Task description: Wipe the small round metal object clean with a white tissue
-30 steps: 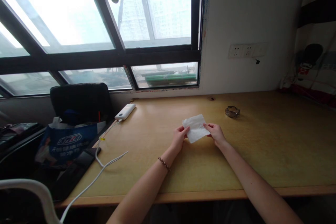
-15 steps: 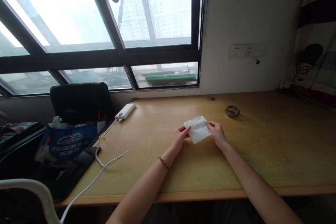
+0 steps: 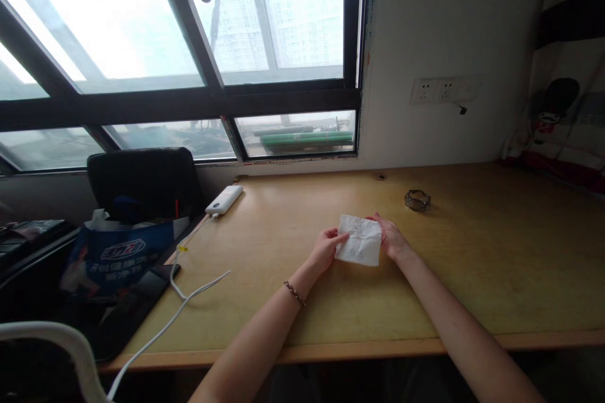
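Observation:
A creased, folded white tissue (image 3: 360, 240) is held up just above the wooden table in the head view. My left hand (image 3: 326, 249) pinches its left edge, the thumb lying on the front and the fingers behind. At the right edge, my right hand (image 3: 391, 238) holds the tissue with its fingers partly hidden behind it. A braided bracelet circles my left wrist.
On the wooden table (image 3: 265, 302), a metal bracelet-like ring (image 3: 417, 200) lies at the back right. A white power bank (image 3: 224, 199) with a white cable (image 3: 182, 302) is at the left edge. Beyond that edge are a blue bag (image 3: 118, 258) and a black chair (image 3: 142, 179).
The tissue has turned from a slanted position to nearly square-on and sits slightly lower. My right hand's fingers have shifted from pinching its upper right corner to behind its right edge.

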The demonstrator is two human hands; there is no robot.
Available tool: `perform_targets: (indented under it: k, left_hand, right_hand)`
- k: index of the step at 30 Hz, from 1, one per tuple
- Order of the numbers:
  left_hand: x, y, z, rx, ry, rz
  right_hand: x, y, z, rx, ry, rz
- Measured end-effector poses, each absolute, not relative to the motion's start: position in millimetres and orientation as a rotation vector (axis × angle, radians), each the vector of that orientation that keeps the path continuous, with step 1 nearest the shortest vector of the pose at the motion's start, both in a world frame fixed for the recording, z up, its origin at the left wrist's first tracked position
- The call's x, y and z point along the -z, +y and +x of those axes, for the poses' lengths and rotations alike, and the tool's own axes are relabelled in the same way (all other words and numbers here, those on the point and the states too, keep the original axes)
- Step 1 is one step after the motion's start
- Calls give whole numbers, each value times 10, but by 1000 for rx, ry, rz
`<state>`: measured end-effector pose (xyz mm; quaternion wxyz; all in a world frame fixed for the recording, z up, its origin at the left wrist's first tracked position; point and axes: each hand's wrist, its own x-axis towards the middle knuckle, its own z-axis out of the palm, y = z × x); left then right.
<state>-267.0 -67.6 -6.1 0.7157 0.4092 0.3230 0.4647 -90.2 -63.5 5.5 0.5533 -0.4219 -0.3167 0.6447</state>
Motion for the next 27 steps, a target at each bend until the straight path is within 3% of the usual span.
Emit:
perform_targets:
  k: [6, 14, 27]
  left_hand:
    - [108, -608, -2705, -1204, 818, 915]
    - [91, -595, -2719, -1186, 869, 940]
    - [46, -598, -2752, -1186, 792, 895]
  right_hand:
    - [7, -674, -904, -1772, -878, -1030]
    - [78, -590, -861, -1479, -830, -1119]
    - [15, -614, -837, -1484, -858, -1100]
